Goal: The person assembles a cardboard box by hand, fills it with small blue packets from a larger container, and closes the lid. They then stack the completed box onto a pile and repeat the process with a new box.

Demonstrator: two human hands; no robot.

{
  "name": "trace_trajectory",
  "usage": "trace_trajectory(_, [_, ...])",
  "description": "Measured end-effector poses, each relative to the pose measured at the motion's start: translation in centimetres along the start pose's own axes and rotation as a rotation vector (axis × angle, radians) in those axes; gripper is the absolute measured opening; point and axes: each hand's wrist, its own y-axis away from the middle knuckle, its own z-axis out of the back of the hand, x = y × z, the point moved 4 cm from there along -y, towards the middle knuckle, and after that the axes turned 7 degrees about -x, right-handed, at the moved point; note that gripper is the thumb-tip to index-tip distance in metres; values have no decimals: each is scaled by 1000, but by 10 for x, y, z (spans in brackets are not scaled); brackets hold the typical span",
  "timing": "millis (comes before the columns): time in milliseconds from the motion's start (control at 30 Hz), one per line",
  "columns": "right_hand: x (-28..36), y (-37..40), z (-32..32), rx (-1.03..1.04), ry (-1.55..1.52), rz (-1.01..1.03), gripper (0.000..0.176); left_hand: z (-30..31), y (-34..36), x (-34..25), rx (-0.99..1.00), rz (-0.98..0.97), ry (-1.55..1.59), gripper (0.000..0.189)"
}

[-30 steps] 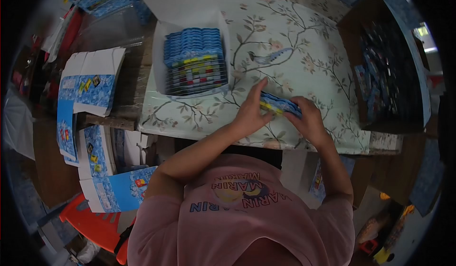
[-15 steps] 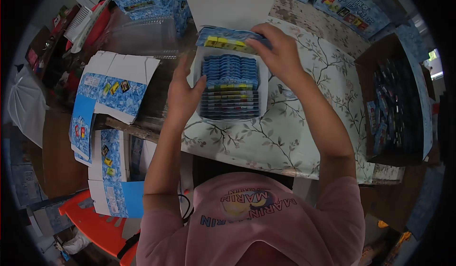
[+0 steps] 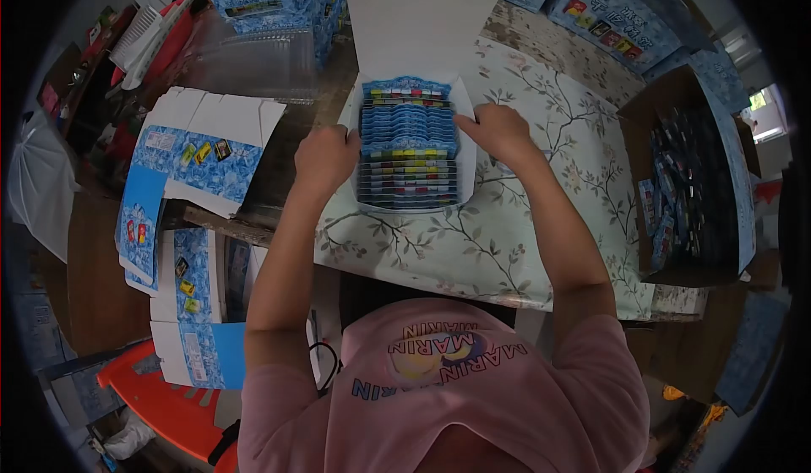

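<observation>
An open white box (image 3: 466, 167) stands on the patterned cloth, its lid (image 3: 421, 19) raised at the far side. Inside it are rows of blue packets (image 3: 407, 123), with a strip showing yellow and red at the far end and more upright packets at the near end. My left hand (image 3: 326, 160) is closed at the box's left wall, thumb at the rim. At the right wall, my right hand (image 3: 500, 133) has its thumb over the rim and its fingers curled outside.
Flattened blue-and-white cartons (image 3: 211, 154) lie at the left. A cardboard box of dark packets (image 3: 688, 194) stands at the right. Clear plastic trays (image 3: 262, 63) and stacked blue boxes (image 3: 270, 0) are at the back left, an orange chair (image 3: 160, 410) below left.
The packets my right hand held above the box are now inside its far end. My right hand has come down to the right wall, and my left hand's fingers have curled in.
</observation>
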Motion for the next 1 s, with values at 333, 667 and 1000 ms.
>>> trace_trajectory(333, [-44,101,34,1,-160,57,37,0,39,-48,126,-270,112,31])
trace_trajectory(667, [-75,71,32,176,-445,-171,37,-7,12,-60,163,-321,29,32])
trace_trajectory(1000, [-92,46,-6,5,-837,-227,43,-74,-21,-34,400,426,977,58])
